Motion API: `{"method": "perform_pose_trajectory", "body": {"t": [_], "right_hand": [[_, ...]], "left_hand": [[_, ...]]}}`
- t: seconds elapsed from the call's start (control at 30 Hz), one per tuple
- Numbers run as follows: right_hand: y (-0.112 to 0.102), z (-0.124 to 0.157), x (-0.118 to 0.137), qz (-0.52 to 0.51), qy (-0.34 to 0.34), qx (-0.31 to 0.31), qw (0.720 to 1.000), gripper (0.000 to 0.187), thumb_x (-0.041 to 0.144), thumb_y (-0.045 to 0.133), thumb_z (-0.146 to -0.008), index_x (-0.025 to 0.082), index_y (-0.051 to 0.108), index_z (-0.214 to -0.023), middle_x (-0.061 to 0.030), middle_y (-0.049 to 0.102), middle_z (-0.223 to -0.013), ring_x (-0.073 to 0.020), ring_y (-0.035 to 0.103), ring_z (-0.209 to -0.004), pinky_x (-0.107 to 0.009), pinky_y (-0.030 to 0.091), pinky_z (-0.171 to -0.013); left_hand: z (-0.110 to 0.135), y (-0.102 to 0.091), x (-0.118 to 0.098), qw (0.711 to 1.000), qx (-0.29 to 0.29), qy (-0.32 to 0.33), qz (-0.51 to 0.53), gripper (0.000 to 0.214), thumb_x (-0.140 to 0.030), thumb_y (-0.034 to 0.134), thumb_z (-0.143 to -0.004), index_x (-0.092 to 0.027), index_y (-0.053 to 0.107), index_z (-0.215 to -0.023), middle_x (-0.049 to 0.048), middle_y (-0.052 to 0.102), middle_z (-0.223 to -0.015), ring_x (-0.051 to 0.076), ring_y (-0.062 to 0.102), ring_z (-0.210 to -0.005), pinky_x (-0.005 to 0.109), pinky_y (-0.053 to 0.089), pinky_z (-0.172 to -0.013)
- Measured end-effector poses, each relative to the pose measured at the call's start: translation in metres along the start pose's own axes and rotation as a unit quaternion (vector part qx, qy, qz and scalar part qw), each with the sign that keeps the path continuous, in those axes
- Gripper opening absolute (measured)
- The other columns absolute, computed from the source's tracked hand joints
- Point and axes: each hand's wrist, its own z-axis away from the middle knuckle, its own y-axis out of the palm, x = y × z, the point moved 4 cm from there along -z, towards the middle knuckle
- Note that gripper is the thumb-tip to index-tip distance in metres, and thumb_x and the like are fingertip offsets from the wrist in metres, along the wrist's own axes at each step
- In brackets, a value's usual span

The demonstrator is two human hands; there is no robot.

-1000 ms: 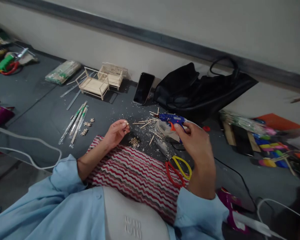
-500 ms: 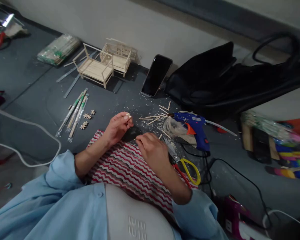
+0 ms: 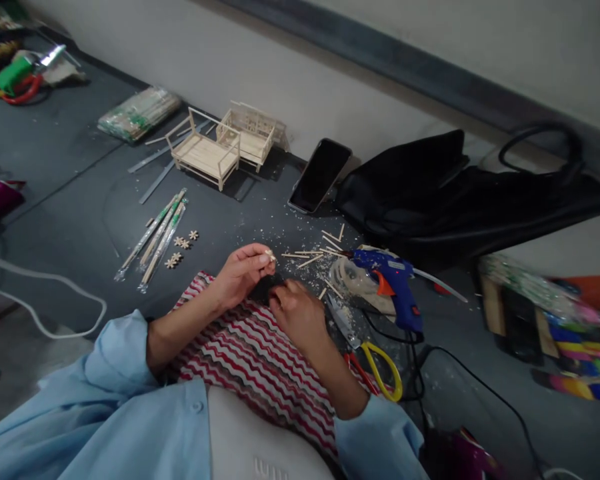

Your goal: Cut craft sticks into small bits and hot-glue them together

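My left hand (image 3: 245, 270) pinches a small pale wooden flower-shaped piece (image 3: 271, 256) between thumb and fingers. Just right of it, my right hand (image 3: 300, 310) is closed with the fingers curled down; whatever lies in its fingertips is hidden. Several similar wooden flower pieces (image 3: 181, 245) rest on the table to the left, beside thin sticks in clear wrappers (image 3: 155, 233). Cut thin sticks (image 3: 310, 257) and pale shavings are scattered beyond my hands. A blue glue gun (image 3: 393, 277) lies to the right, its nozzle pointing left. Scissors with yellow and red handles (image 3: 380, 367) lie by my right forearm.
Two small stick-built furniture models (image 3: 205, 157) stand near the wall, with metal strips beside them. A phone (image 3: 320, 175) leans at the wall, next to a black bag (image 3: 420, 187). A wrapped pack of sticks (image 3: 139, 113) sits far left; cables cross on both sides.
The view has shifted, so the tabletop sits lower in the picture. The left hand still pinches the flower piece; the right fingers have curled in, and the bit at their tips is now out of sight.
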Motion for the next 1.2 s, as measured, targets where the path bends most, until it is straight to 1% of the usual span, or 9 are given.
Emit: {"method": "perform_pose_trajectory", "body": {"t": [0.07,0.1,0.13,0.2,0.3,0.4,0.5,0.87,1.2], "right_hand": [[-0.008,-0.001,-0.005,-0.128,0.028,-0.054,0.99,0.013,0.019,0.056,-0.087,0.022,0.066,-0.081,-0.0036,0.065,-0.083,-0.0175,0.059,-0.079,-0.028,0.044,-0.069],[-0.013,-0.001,-0.009,-0.21,0.052,-0.085,0.973,0.011,0.021,0.058,-0.086,0.022,0.067,-0.08,-0.0021,0.065,-0.08,-0.0159,0.058,-0.074,-0.028,0.044,-0.067],[-0.017,0.0,-0.013,-0.296,0.08,-0.115,0.945,0.009,0.025,0.061,-0.085,0.023,0.067,-0.08,-0.0006,0.064,-0.077,-0.0144,0.056,-0.069,-0.027,0.044,-0.064],[-0.024,0.003,-0.02,-0.448,0.136,-0.162,0.868,0.01,0.034,0.066,-0.081,0.024,0.069,-0.081,0.0015,0.062,-0.072,-0.0117,0.05,-0.059,-0.025,0.039,-0.054],[-0.027,0.007,-0.021,-0.588,0.186,-0.192,0.764,0.016,0.038,0.072,-0.075,0.023,0.071,-0.081,0.0034,0.056,-0.065,-0.009,0.04,-0.051,-0.024,0.032,-0.047],[-0.025,0.008,-0.017,-0.634,0.203,-0.193,0.72,0.015,0.036,0.075,-0.071,0.023,0.072,-0.078,0.0043,0.055,-0.062,-0.0082,0.039,-0.051,-0.024,0.03,-0.048],[-0.022,0.007,-0.014,-0.642,0.206,-0.195,0.712,0.013,0.034,0.075,-0.071,0.024,0.073,-0.078,0.0045,0.056,-0.063,-0.0082,0.04,-0.053,-0.024,0.031,-0.05],[-0.015,0.006,-0.016,-0.624,0.204,-0.188,0.73,0.014,0.035,0.075,-0.073,0.023,0.073,-0.079,0.0028,0.06,-0.069,-0.0098,0.042,-0.058,-0.024,0.033,-0.052],[-0.014,0.006,-0.013,-0.651,0.218,-0.183,0.703,0.015,0.036,0.076,-0.071,0.022,0.071,-0.077,0.0044,0.057,-0.064,-0.0087,0.041,-0.056,-0.023,0.032,-0.052]], "left_hand": [[0.001,0.001,0.0,1.0,0.004,-0.004,-0.004,0.017,-0.025,0.081,-0.068,-0.015,0.07,-0.077,0.0003,0.066,-0.067,0.01,0.058,-0.064,0.023,0.045,-0.066],[0.002,0.002,0.0,1.0,0.005,-0.006,-0.005,0.017,-0.025,0.081,-0.067,-0.015,0.07,-0.077,0.0004,0.066,-0.067,0.01,0.059,-0.063,0.023,0.045,-0.066],[0.003,0.003,0.001,1.0,0.006,-0.011,-0.007,0.017,-0.024,0.081,-0.067,-0.015,0.07,-0.077,0.0004,0.066,-0.067,0.009,0.059,-0.063,0.022,0.045,-0.066],[0.005,0.005,0.003,1.0,0.007,-0.021,-0.015,0.018,-0.024,0.082,-0.067,-0.015,0.071,-0.077,0.0006,0.067,-0.067,0.01,0.059,-0.064,0.022,0.045,-0.067],[0.008,0.007,0.006,0.999,0.004,-0.026,-0.039,0.018,-0.024,0.082,-0.067,-0.015,0.071,-0.078,0.001,0.067,-0.067,0.01,0.059,-0.065,0.023,0.045,-0.069],[0.011,0.01,0.009,0.998,-0.001,-0.025,-0.06,0.018,-0.024,0.082,-0.066,-0.015,0.072,-0.078,0.0009,0.067,-0.068,0.01,0.06,-0.066,0.023,0.044,-0.069],[0.014,0.012,0.012,0.997,0.004,-0.033,-0.073,0.018,-0.024,0.083,-0.066,-0.015,0.072,-0.076,0.0007,0.067,-0.069,0.01,0.059,-0.066,0.023,0.044,-0.069],[0.017,0.013,0.014,0.994,-0.014,-0.041,-0.099,0.018,-0.024,0.084,-0.064,-0.017,0.072,-0.075,0.0004,0.068,-0.072,0.01,0.058,-0.066,0.023,0.045,-0.068],[0.017,0.013,0.014,0.994,-0.01,-0.038,-0.103,0.018,-0.024,0.084,-0.065,-0.017,0.072,-0.076,0.0,0.068,-0.072,0.01,0.059,-0.066,0.023,0.044,-0.068]]}}
